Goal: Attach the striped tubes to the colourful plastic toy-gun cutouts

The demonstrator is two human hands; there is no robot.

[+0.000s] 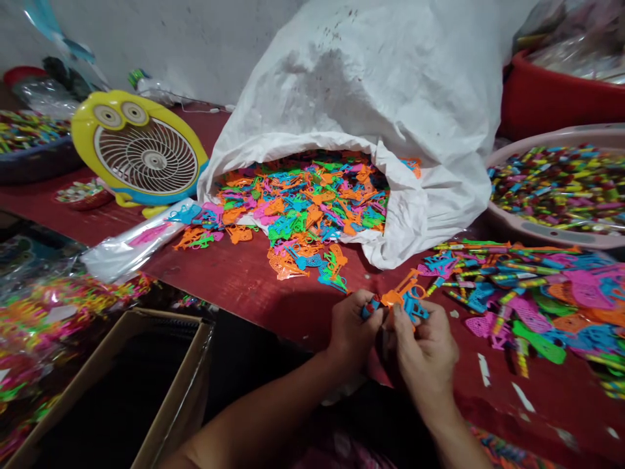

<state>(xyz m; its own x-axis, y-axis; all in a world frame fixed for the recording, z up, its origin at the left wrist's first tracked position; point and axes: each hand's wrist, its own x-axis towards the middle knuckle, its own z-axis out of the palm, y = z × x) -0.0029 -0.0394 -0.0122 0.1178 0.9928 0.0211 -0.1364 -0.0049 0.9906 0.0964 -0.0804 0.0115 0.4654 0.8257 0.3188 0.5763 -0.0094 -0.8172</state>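
The left grip (352, 327) is closed in a tight pinch on a small blue plastic piece (371, 307), and the right grip (426, 345) is curled shut around the lower end of an orange plastic toy pistol (398, 296), with blue plastic parts (415, 310) clustered against it. Both hands are raised together just over the near edge of the red tabletop (273, 293). From where I stand, the toy looks very light and thin, stiff but liable to snap at its narrow parts, and smooth enough to slip. Its thicker body seems the surest place to take hold — not the slim tips. To the right of the hands lies a loose spread of colourful pieces (532, 306), and ahead a white woven sack (351, 85) lies on its side, spilling a heap of orange, green, pink and blue shapes (303, 202). Further right, a pink plastic basin (537, 231) is full of striped sticks (561, 189). A yellow cartoon-faced fan (141, 153) stands at the back, and an open cardboard box (180, 384) sits below the tabletop's edge, off to the left.
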